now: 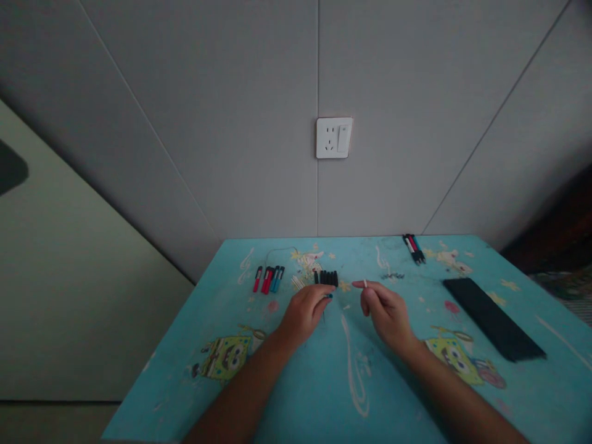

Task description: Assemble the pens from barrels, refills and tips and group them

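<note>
My left hand (303,308) is closed in a pinch around a small pen part (328,296) with a dark teal end; the rest of it is hidden by the fingers. Just beyond it lies a row of short black grip-like pieces (328,279), with several thin whitish sticks (297,282) to their left. To the right, apart from the left hand, my right hand (383,308) has its index finger pointing left and its other fingers curled. A small white piece or band (365,283) shows at that index finger; whether it is held or worn I cannot make out.
Red and blue pen barrels (268,279) lie at the back left of the blue cartoon-printed table (314,394). Several pens (414,249) lie at the back right, small dark springs (393,275) nearer the middle, and a flat black case (493,317) at right. A socket (333,138) is on the wall.
</note>
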Demonstrator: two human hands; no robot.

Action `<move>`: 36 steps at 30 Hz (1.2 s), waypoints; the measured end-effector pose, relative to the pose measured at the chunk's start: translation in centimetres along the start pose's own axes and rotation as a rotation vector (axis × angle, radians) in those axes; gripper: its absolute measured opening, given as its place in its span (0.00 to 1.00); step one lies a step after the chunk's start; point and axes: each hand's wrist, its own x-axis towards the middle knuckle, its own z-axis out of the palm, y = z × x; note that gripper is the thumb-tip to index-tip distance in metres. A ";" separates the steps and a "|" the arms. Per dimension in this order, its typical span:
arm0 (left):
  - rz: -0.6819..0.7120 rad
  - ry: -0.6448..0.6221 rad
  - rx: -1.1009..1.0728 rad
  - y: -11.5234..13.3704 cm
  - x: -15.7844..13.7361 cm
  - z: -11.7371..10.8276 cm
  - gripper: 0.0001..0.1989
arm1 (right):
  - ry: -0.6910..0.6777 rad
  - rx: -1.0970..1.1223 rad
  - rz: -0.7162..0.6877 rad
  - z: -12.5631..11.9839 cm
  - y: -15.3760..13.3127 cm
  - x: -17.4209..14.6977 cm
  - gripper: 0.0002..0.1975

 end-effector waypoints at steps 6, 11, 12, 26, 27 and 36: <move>0.039 0.070 -0.029 0.3 -0.1 -0.4 0.13 | -0.110 0.078 0.126 0.6 -0.6 0.1 0.19; 0.101 0.115 -0.054 0.3 -0.2 -0.4 0.13 | -0.069 0.213 0.149 0.6 -1.0 0.3 0.11; 0.117 0.118 -0.053 0.3 -0.2 -0.4 0.13 | -0.066 0.212 0.148 0.5 -1.1 0.3 0.11; 0.177 0.127 -0.050 0.3 -0.1 -0.2 0.11 | -0.119 0.246 -0.005 -0.1 -2.1 -0.9 0.11; 0.178 0.125 -0.053 0.3 -0.1 -0.2 0.12 | -0.124 0.211 -0.052 -0.1 -2.2 -1.0 0.11; 0.188 0.015 -0.028 0.4 -0.2 0.0 0.11 | -0.056 0.078 -0.217 0.2 -2.7 -1.3 0.09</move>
